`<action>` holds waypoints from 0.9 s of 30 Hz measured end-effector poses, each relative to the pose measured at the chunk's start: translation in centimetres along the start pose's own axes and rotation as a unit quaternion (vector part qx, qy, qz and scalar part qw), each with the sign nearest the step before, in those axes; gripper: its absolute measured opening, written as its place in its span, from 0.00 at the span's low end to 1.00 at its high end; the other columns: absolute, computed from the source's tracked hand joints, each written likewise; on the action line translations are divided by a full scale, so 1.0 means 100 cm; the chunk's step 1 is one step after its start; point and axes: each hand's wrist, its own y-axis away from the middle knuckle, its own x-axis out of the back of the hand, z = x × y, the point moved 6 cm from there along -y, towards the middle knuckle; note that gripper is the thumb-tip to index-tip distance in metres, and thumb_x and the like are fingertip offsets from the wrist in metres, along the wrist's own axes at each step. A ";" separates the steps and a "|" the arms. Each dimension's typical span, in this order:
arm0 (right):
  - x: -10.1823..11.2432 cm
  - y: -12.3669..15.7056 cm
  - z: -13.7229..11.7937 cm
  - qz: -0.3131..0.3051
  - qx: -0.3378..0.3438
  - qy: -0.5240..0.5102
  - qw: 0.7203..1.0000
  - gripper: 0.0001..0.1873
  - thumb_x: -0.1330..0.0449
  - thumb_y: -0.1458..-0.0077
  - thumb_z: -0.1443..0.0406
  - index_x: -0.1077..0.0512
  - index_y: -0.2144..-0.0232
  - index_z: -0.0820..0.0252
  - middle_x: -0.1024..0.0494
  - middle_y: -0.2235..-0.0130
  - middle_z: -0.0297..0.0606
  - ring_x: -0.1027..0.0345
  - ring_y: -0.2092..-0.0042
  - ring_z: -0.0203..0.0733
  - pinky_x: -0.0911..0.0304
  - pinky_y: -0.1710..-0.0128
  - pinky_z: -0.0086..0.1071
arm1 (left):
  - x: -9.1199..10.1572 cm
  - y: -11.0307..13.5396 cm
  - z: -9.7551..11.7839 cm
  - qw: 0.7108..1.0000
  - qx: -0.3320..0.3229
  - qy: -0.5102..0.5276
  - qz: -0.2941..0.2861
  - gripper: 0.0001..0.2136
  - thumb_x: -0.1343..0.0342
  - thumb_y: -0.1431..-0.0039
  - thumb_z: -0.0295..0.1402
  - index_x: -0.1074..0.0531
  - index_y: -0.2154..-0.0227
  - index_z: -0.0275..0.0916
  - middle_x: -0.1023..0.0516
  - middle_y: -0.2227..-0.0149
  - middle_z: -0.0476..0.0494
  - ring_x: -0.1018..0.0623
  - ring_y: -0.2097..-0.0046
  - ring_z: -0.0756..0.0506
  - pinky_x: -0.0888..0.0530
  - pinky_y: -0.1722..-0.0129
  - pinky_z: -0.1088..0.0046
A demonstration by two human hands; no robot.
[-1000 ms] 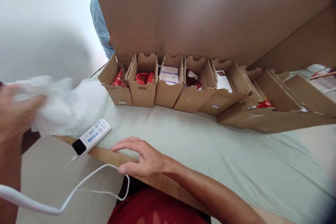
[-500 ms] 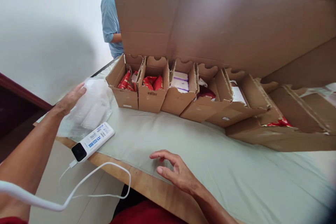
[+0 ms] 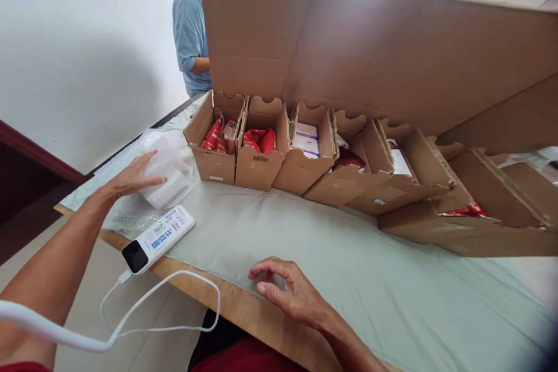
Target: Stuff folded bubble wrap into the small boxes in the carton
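My left hand (image 3: pixel 133 176) reaches over a heap of clear bubble wrap (image 3: pixel 169 185) at the table's left end, thumb and fingers apart. Whether it touches the plastic or hovers just over it, I cannot tell. Close by, a white power bank (image 3: pixel 168 237) with blue lettering and a black end lies at the front edge, a white cable (image 3: pixel 174 273) plugged into it. Near the middle of that edge is my right hand (image 3: pixel 290 292), empty, its fingers loosely curved and the thumb apart from them.
Several open cardboard bins (image 3: pixel 261 171) stand in a row at the back, holding red packets (image 3: pixel 260 140) and white-and-purple packs (image 3: pixel 305 140). Behind them rises a tall cardboard panel (image 3: pixel 370 46). A person in a blue shirt (image 3: pixel 189 29) is beyond it. Pale green cloth (image 3: pixel 349 244) covers the table.
My left hand has moved right, farther over the bubble wrap, and its thumb has spread away from the fingers. My right hand has stayed nearly in place. The view has shifted slightly.
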 end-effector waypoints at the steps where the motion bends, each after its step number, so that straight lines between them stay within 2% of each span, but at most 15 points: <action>1: -0.001 0.002 0.000 -0.002 0.002 0.009 1.000 0.16 0.39 0.46 0.62 0.18 0.56 0.57 0.16 0.55 0.40 0.26 0.57 0.45 0.40 0.68 0.32 | 0.005 0.001 0.000 1.000 0.000 0.003 -0.001 0.46 0.46 0.45 0.56 0.47 0.30 0.28 0.41 0.29 0.28 0.37 0.30 0.33 0.40 0.31 0.56; 3: -0.001 0.005 0.003 -0.001 0.009 0.020 1.000 0.16 0.38 0.46 0.63 0.18 0.56 0.56 0.16 0.56 0.40 0.26 0.57 0.45 0.39 0.67 0.32 | 0.012 0.013 0.000 0.999 0.018 0.009 0.031 0.47 0.45 0.45 0.55 0.48 0.30 0.29 0.46 0.27 0.27 0.43 0.27 0.32 0.44 0.29 0.52; 5: -0.002 0.007 0.009 0.003 0.010 0.020 1.000 0.15 0.39 0.47 0.63 0.18 0.57 0.56 0.16 0.57 0.39 0.26 0.57 0.45 0.38 0.64 0.32 | 0.016 0.033 0.002 0.994 0.046 -0.005 0.104 0.45 0.46 0.44 0.55 0.48 0.30 0.34 0.53 0.25 0.27 0.48 0.26 0.31 0.46 0.29 0.49; 6: -0.002 0.007 0.012 0.004 0.007 0.018 1.000 0.14 0.39 0.47 0.64 0.18 0.58 0.57 0.16 0.57 0.39 0.25 0.57 0.44 0.38 0.63 0.33 | 0.013 0.043 0.005 0.991 0.048 -0.018 0.121 0.43 0.47 0.43 0.55 0.46 0.30 0.36 0.54 0.25 0.28 0.49 0.26 0.31 0.46 0.29 0.49; 8: -0.003 0.008 0.015 0.002 -0.002 0.016 1.000 0.14 0.39 0.46 0.64 0.18 0.59 0.57 0.16 0.57 0.39 0.25 0.57 0.44 0.38 0.64 0.33 | -0.002 0.054 0.012 0.994 0.033 -0.046 0.091 0.39 0.49 0.40 0.53 0.44 0.31 0.37 0.54 0.25 0.29 0.48 0.26 0.31 0.46 0.29 0.50; 10: -0.004 0.008 0.015 -0.005 -0.010 0.022 1.000 0.14 0.39 0.45 0.63 0.18 0.57 0.57 0.16 0.56 0.39 0.25 0.56 0.45 0.39 0.65 0.32 | -0.016 0.054 0.015 0.997 0.018 -0.063 0.028 0.37 0.52 0.38 0.49 0.43 0.31 0.35 0.51 0.26 0.28 0.46 0.26 0.32 0.46 0.29 0.51; 13: -0.006 0.008 0.011 -0.009 -0.010 0.033 0.999 0.15 0.39 0.44 0.63 0.18 0.56 0.56 0.17 0.55 0.39 0.25 0.55 0.45 0.40 0.67 0.31 | -0.019 0.042 0.010 0.997 0.015 -0.068 -0.018 0.34 0.53 0.39 0.42 0.42 0.31 0.33 0.49 0.27 0.26 0.44 0.27 0.31 0.45 0.30 0.51; 16: -0.008 0.012 0.009 0.001 0.004 0.031 1.000 0.15 0.40 0.44 0.64 0.18 0.57 0.56 0.17 0.55 0.39 0.26 0.56 0.44 0.41 0.67 0.31 | -0.009 0.035 0.006 0.997 0.010 -0.076 -0.019 0.33 0.53 0.40 0.38 0.40 0.31 0.34 0.52 0.25 0.27 0.47 0.26 0.30 0.46 0.30 0.47; 19: -0.009 0.020 0.014 0.009 0.000 0.019 1.000 0.14 0.40 0.45 0.64 0.19 0.58 0.57 0.16 0.56 0.39 0.26 0.58 0.43 0.42 0.68 0.30 | -0.005 0.041 0.007 0.996 0.000 -0.090 0.022 0.34 0.52 0.41 0.38 0.41 0.31 0.37 0.56 0.24 0.30 0.51 0.25 0.32 0.49 0.30 0.47; 21: -0.010 0.026 0.018 0.012 -0.008 0.013 1.000 0.14 0.41 0.45 0.64 0.19 0.59 0.57 0.16 0.58 0.38 0.26 0.59 0.42 0.42 0.68 0.30 | -0.010 0.047 0.009 0.995 -0.003 -0.096 0.019 0.33 0.53 0.40 0.38 0.40 0.31 0.39 0.53 0.25 0.31 0.49 0.25 0.33 0.48 0.30 0.47; 24: -0.008 0.036 0.020 0.016 -0.011 0.007 1.000 0.14 0.41 0.45 0.64 0.19 0.59 0.57 0.16 0.58 0.38 0.27 0.60 0.42 0.42 0.68 0.30 | -0.017 0.049 0.011 0.995 0.002 -0.098 -0.020 0.31 0.53 0.41 0.36 0.36 0.33 0.38 0.47 0.26 0.28 0.45 0.26 0.30 0.47 0.32 0.42; 27: -0.004 0.043 0.021 0.024 -0.019 0.010 0.999 0.14 0.40 0.45 0.63 0.19 0.58 0.56 0.16 0.57 0.38 0.26 0.59 0.43 0.41 0.68 0.31 | -0.006 0.040 0.017 0.995 -0.011 -0.095 0.025 0.33 0.53 0.41 0.39 0.39 0.32 0.39 0.52 0.25 0.30 0.49 0.25 0.32 0.50 0.30 0.44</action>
